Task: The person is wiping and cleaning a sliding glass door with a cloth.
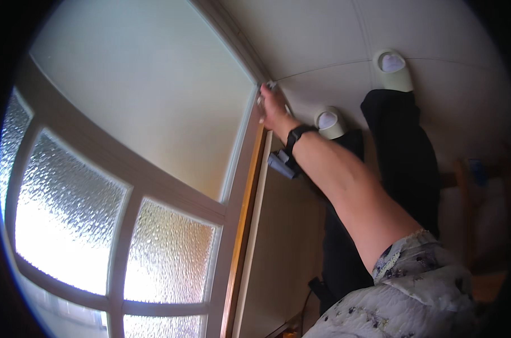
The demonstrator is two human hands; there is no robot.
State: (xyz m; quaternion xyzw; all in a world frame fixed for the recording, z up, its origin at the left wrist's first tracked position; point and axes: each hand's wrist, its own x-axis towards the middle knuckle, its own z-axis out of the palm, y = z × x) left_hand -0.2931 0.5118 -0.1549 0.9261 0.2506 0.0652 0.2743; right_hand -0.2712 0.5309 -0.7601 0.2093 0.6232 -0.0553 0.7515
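My right hand reaches to the edge of a framed door, its fingers curled at the frame beside a small pale metallic fitting. Blur and the hand itself hide whether the fingers grip the fitting or only touch the frame. Around the wrist is a black band, and a grey-blue device shows just below it. Textured glass panes fill the lower left part of the door, with a large smooth pane above them in the picture. My left hand is out of view.
Pale slippers are on my feet on the light tiled floor. An orange-brown wooden strip runs along the frame, beside a flat panel. Wooden furniture stands in shadow at the right.
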